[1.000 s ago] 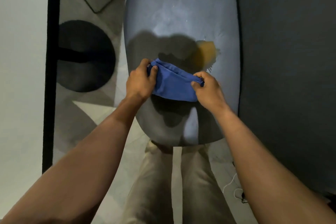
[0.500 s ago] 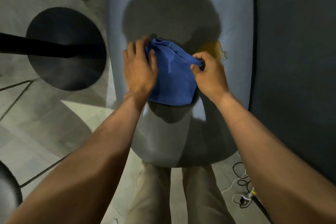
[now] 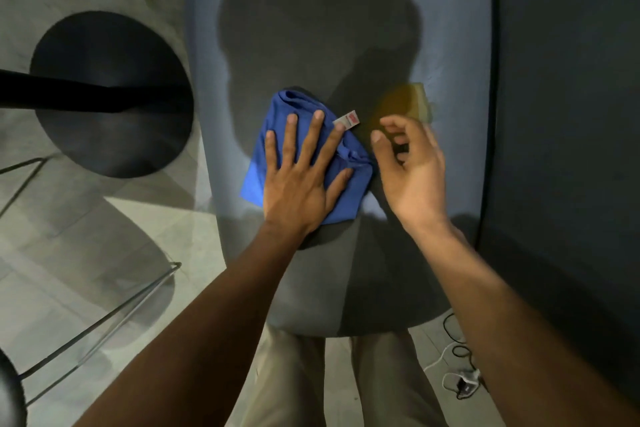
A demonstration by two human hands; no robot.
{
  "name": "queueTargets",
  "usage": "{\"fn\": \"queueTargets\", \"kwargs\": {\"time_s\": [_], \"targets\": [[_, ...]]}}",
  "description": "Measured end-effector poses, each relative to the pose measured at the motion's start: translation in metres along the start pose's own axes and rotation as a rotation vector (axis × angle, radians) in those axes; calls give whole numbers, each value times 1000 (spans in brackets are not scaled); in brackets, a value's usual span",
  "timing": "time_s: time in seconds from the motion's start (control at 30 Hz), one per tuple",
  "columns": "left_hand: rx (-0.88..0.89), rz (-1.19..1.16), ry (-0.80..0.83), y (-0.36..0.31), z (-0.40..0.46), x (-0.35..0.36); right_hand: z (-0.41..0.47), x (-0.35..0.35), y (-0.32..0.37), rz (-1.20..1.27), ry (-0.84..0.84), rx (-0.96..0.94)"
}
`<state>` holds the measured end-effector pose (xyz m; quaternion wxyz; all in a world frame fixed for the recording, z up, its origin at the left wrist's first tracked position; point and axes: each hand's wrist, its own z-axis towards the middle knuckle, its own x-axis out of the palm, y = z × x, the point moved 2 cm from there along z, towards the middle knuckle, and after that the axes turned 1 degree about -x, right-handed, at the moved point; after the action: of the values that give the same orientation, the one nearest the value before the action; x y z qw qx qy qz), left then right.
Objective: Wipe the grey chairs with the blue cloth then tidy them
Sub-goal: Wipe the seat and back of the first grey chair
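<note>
A grey upholstered chair fills the middle of the head view, seen from above. The folded blue cloth lies on its surface, a small white and red tag showing at its right edge. My left hand presses flat on the cloth with fingers spread and straight. My right hand hovers just right of the cloth, fingers loosely curled, holding nothing. A yellowish stain marks the chair just beyond my right hand.
A black round table base and its post stand on the tiled floor to the left. Thin metal chair legs cross the lower left. A dark panel borders the chair on the right. Cables and a charger lie at lower right.
Both hands pinched the cloth before. My left hand now lies flat on it, and my right hand has let go and moved off to the right. The view moved closer.
</note>
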<state>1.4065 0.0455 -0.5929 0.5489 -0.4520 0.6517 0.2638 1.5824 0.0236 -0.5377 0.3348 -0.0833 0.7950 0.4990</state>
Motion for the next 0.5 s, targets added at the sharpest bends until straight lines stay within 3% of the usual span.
{"fn": "queueTargets", "kwargs": {"time_s": [0.23,0.5], "targets": [[-32,6,4,12,4,1,-3,-23,-25,-284,-97,50],[-209,22,-181,61,98,-30,-16,-18,-69,-451,-48,139]]}}
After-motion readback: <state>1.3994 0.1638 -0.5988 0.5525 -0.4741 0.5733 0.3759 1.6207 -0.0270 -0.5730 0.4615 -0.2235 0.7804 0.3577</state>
